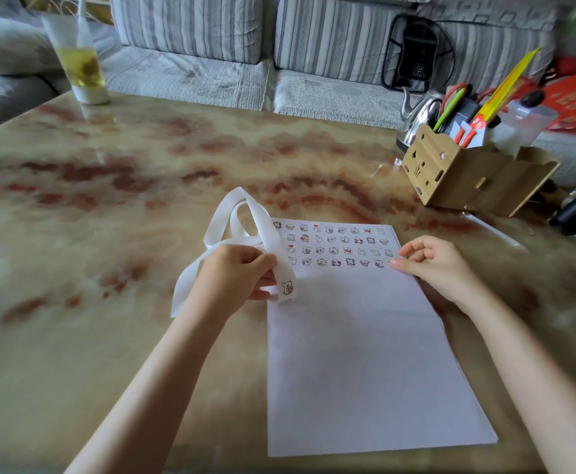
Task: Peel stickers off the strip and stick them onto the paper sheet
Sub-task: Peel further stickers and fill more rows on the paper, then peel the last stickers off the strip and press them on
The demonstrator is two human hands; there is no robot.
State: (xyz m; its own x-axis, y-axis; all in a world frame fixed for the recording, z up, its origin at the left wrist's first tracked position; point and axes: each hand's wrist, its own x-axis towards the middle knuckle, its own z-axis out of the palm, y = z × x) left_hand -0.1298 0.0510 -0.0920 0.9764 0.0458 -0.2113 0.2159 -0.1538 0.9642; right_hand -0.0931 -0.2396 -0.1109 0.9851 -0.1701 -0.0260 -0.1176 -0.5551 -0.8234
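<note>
The strip is pinched in the curled fingers of the left hand, with one sticker just below them. The right hand grasps nothing, and one straight finger is pressed on the paper sheet at the fourth row's end. Should that finger be lifted, the sheet could be dragged across the glossy desk, or the sticker creased in peeling.

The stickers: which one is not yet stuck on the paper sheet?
The sticker at the end of the strip, held by the left hand; all others sit in rows on the paper sheet.
</note>
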